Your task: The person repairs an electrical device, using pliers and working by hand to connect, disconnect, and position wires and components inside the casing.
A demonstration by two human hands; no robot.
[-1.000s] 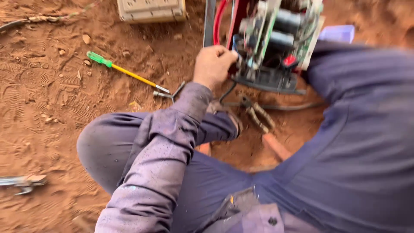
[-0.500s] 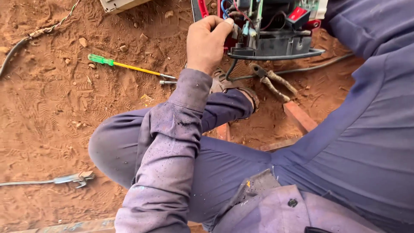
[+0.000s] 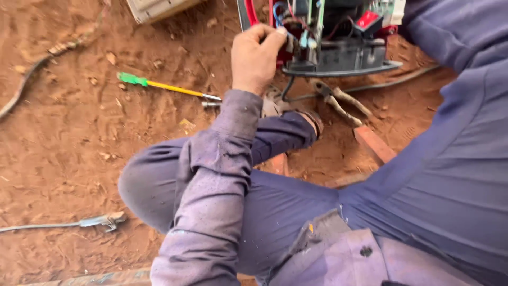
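Observation:
My left hand (image 3: 256,58) reaches forward over my bent knee (image 3: 159,185) to a black electrical unit (image 3: 338,55) with red, blue and green wires on top. Thumb and forefinger are pinched together at the unit's left side, against the wiring; what they pinch is too small to make out, it looks like a wire. My left sleeve (image 3: 217,175) is dusty purple. My right hand is out of view; only the right sleeve (image 3: 455,106) runs up toward the top right corner.
On the red soil lie a screwdriver with a green and yellow handle (image 3: 164,87), worn pliers (image 3: 338,100) below the unit, a brick (image 3: 373,143), a beige box (image 3: 159,8) at the top, and a metal clamp on a cable (image 3: 100,221) at lower left.
The view has dropped, so the unit now sits at the top edge. My left hand stays at the unit's left side, fingers now pinched tighter.

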